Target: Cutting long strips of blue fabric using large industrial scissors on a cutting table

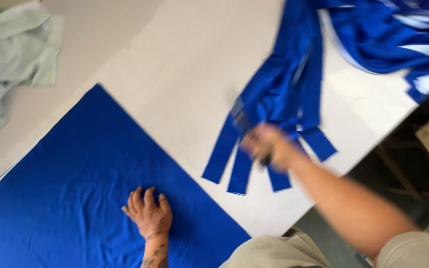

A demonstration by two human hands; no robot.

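Blue fabric sheet (75,183) laid flat on white table, pressed under a palm. Blue fabric strips (274,99) bunched, ends fanned out near table edge, partly gripped.

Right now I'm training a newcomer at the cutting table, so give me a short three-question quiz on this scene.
1. True or false: the left hand lies flat, fingers spread, on the large blue fabric sheet.
2. Which is the right hand over? A) the pale green cloth B) the blue fabric strips C) the bare white table
3. Fill in: the pale green cloth lies at the table's far ____ side in the head view.

Key: 1 true. 2 B; the hand is blurred and seems to hold a dark thing, too unclear to name. 3 left.
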